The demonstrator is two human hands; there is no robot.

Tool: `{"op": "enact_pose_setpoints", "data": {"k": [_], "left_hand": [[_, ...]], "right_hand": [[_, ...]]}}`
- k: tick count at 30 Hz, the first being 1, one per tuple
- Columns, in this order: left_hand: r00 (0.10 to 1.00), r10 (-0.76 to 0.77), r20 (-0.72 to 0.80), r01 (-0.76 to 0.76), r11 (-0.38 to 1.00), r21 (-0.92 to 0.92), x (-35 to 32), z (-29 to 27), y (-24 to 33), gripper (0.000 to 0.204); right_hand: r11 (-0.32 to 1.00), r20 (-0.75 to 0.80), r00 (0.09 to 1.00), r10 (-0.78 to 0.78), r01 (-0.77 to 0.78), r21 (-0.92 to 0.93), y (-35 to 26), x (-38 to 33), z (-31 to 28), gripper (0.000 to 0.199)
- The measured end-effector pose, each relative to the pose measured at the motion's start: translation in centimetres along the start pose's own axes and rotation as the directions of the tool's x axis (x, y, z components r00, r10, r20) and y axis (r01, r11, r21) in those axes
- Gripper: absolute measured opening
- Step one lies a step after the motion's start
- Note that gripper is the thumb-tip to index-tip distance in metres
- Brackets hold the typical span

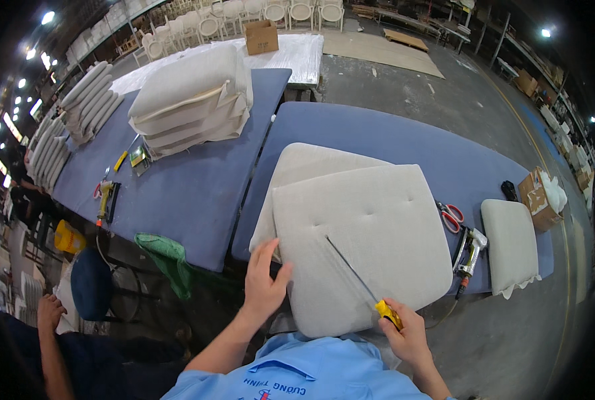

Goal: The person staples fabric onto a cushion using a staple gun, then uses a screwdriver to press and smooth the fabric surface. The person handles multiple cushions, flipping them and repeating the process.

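A light grey upholstered seat cushion (371, 267) with several tufted dimples lies over a second pale cushion (304, 160) at the near edge of the blue padded table. My right hand (407, 333) is closed round the yellow handle of a long-shafted screwdriver (354, 272). Its shaft slants up and left across the top cushion, with the tip near one of the dimples; whether the tip touches the fabric I cannot tell. At the cushion's left edge is my left hand (265, 283), thumb and fingers apart, holding nothing.
Right of the cushions lie red-handled scissors (452, 219), a staple gun (471, 253), another cushion (509, 243) and a cardboard box (541, 200). Stacked cushions (191, 100), another staple gun (105, 200) and a green cloth (167, 257) occupy the left table. A co-worker's hand (51, 312) shows lower left.
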State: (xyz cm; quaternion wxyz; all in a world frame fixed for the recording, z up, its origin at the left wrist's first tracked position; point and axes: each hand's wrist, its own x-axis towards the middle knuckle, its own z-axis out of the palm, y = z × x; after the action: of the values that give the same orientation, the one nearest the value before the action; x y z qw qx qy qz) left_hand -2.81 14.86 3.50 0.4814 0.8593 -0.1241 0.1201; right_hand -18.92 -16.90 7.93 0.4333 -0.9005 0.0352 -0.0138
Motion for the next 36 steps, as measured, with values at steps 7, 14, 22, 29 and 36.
{"op": "enact_pose_setpoints", "data": {"k": [7,14,22,29,36], "left_hand": [[0.963,0.164,0.212,-0.205,0.961,0.185,9.2,2.3,-1.9,0.041],[0.967,0.112,0.230,-0.148,0.979,0.142,9.2,3.9,-3.1,0.046],[0.971,0.135,0.198,-0.153,0.985,0.080,9.1,4.0,-3.6,0.044],[0.971,0.157,0.179,-0.167,0.985,0.043,9.1,4.1,-3.8,0.044],[0.971,0.169,0.169,-0.177,0.984,0.031,9.0,4.1,-4.0,0.044]], "right_hand": [[0.999,0.014,1.000,0.006,-0.005,-0.032,-1.6,2.7,0.1,0.043],[0.992,0.055,0.998,-0.011,0.018,-0.122,-3.5,4.5,-1.6,0.042],[0.947,0.178,0.983,0.048,0.011,-0.321,-8.0,7.4,-4.6,0.043],[0.861,0.243,0.965,0.098,0.040,-0.506,-12.5,9.2,-6.3,0.043],[0.702,0.344,0.932,0.114,0.169,-0.692,-16.1,10.9,-7.3,0.044]]}}
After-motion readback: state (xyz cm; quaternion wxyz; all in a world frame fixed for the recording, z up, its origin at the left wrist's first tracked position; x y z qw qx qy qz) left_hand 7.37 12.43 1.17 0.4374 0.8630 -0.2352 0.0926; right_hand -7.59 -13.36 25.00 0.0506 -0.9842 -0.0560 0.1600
